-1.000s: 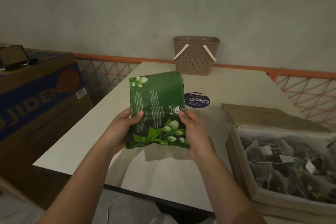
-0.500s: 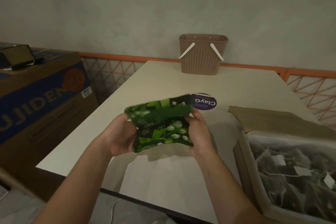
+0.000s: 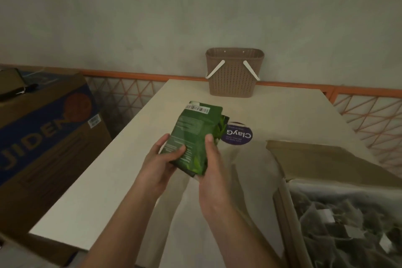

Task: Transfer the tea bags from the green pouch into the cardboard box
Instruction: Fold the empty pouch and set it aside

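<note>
A single wide-angle head camera looks forward and down from the person's position at the near edge of the table (image 3: 121, 180), facing the far wall, where the brown basket (image 3: 234, 72) stands at the table's far end. The left hand (image 3: 159, 162) and right hand (image 3: 212, 166) sit close to the lens at frame centre, with both forearms entering from the bottom edge. The cardboard box (image 3: 326, 159) is cut off by the right and bottom edges; there is no second view.
</note>
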Demonstrator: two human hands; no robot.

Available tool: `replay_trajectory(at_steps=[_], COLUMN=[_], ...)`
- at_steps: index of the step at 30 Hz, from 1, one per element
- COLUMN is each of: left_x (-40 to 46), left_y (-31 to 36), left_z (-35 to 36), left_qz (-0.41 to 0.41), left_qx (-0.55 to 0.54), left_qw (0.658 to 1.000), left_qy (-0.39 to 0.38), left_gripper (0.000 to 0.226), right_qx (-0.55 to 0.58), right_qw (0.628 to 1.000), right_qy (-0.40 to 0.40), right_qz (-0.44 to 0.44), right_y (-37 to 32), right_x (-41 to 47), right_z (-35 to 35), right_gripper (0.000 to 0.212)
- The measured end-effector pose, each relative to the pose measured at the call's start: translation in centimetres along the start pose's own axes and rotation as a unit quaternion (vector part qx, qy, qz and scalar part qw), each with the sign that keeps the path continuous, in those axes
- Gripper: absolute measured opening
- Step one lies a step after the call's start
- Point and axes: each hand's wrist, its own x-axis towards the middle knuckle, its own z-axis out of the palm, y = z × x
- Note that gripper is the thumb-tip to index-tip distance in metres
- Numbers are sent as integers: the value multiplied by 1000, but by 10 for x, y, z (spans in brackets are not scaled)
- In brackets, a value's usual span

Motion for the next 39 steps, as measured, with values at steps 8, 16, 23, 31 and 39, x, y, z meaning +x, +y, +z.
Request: replay_trajectory(at_steps=[8,16,23,31,39], left_x=[-34,-70,-84,-70,-41], left_y=[74,159,153,144,146], left_z=[23,94,141,168,174], left_qz=[-3,-33,22,43,60], left_qx=[245,131,78,29,-9], left_qw=[960,991,995,996,996], left_qy=[-132,-18,64,72,59], left_gripper=[69,55,43,34,35], right_qx=[-226,-349,-400,-482,-397], right_qw=[967,936,913,872,916], right_qy=[102,-3,-68,7,42], right_qz=[-57,-56,-42,-88,-32], right_y=[-69,-163,-226,-236,-239], right_x=[5,-13,-20,-20,3], right_z=[30,63,48,39,45], right_gripper=[34,16,17,38,48])
